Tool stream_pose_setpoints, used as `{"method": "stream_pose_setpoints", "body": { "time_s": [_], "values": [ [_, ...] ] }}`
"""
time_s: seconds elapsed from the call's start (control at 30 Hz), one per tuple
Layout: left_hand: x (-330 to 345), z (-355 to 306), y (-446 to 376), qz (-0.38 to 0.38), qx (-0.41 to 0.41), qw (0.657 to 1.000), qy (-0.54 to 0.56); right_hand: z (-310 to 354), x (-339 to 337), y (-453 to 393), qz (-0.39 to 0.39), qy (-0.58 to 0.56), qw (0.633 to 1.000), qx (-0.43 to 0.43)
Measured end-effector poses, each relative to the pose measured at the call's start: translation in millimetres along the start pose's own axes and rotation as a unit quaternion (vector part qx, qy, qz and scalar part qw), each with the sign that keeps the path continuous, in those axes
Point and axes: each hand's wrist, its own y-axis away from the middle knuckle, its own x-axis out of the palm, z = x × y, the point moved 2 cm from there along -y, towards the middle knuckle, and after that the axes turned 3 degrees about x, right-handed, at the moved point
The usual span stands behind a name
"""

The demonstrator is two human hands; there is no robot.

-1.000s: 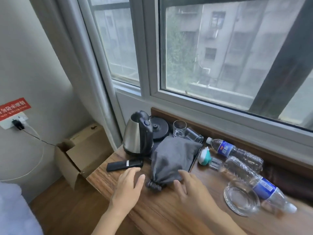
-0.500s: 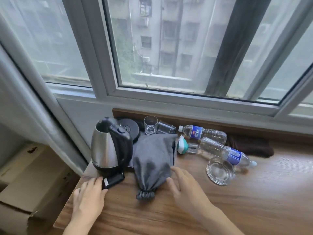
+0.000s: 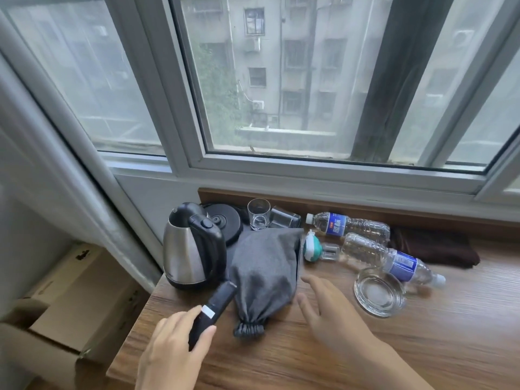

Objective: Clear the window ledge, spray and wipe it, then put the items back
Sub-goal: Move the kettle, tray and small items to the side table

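The wooden window ledge (image 3: 422, 347) carries a steel kettle (image 3: 185, 249), its black base (image 3: 225, 223), a grey drawstring bag (image 3: 264, 274), two glasses (image 3: 259, 218), two water bottles (image 3: 349, 225) lying flat, a small teal-capped spray bottle (image 3: 313, 247), a glass ashtray (image 3: 378, 295) and a dark brown cloth (image 3: 433, 246). My left hand (image 3: 171, 353) grips a black remote (image 3: 213, 308) at its lower end, its tip raised toward the kettle. My right hand (image 3: 332, 313) hovers open with fingers spread, just right of the grey bag.
A cardboard box (image 3: 56, 311) stands on the floor left of the ledge, below its left edge. A grey curtain (image 3: 70, 170) hangs along the window frame at left. The ledge's right front part is bare wood.
My left hand has closed round the remote and lifted it off the ledge. My right hand has drawn slightly away from the bag. The view has shifted right.
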Motion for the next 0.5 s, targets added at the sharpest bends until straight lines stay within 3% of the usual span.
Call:
{"method": "stream_pose_setpoints", "body": {
  "time_s": [0.13,0.23,0.33,0.5],
  "values": [
    [-12.6,-89.2,-36.3,0.016,0.005,0.998,0.067,0.9,-8.3,-10.5,-0.003,-0.009,1.000,-0.007],
    [8.6,-137.7,-77.9,0.025,0.029,0.999,-0.009,1.8,-14.5,-15.0,-0.013,-0.022,1.000,-0.014],
    [45.7,-157.9,-111.2,0.056,0.014,0.994,-0.095,-4.3,-17.0,-15.4,-0.018,-0.034,0.999,-0.011],
    [86.0,-157.2,-134.9,0.084,-0.016,0.988,-0.132,-26.1,-23.3,-14.0,-0.027,-0.045,0.999,0.002]
  ]
}}
